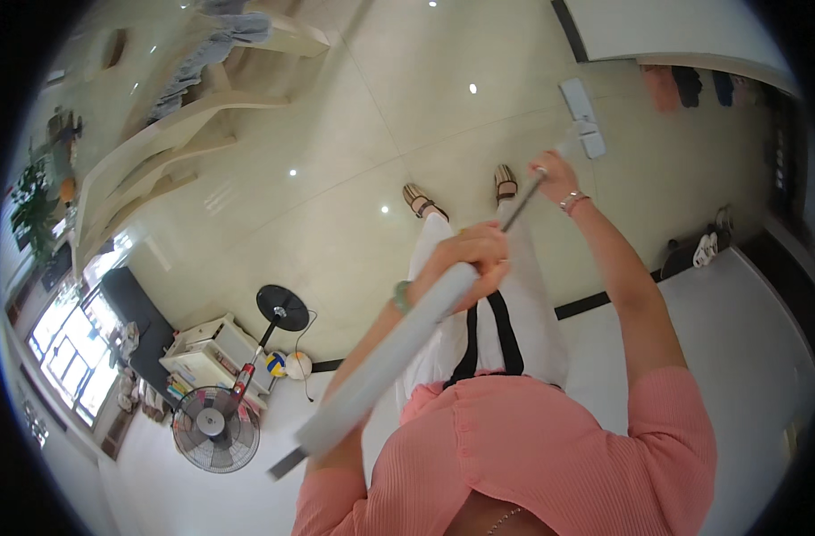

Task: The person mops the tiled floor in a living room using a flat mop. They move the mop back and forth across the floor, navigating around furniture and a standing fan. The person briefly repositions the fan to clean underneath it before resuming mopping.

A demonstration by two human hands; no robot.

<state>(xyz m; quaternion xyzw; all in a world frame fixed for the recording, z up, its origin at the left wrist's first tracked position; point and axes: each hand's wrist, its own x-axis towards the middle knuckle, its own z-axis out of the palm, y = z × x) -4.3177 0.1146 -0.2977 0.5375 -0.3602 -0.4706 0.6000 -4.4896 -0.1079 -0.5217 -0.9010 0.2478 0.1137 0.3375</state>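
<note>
Person in pink ribbed top looks down at own legs & sandalled feet on glossy cream tile floor. Both hands hold a long mop: left hand is wrapped tight round the thick grey upper part of the handle, near the chest; right hand is stretched fwd, fingers closed round the thin metal shaft lower down, bracelet on that wrist. Shaft runs diagonally from lower left, past both hands, to the flat white mop head, which lies on the floor just beyond the right foot. Standing fan at lower left beside a white low cabinet, w/ a couple of balls next to it. Wooden staircase at upper left, well apart from the mop.
</note>
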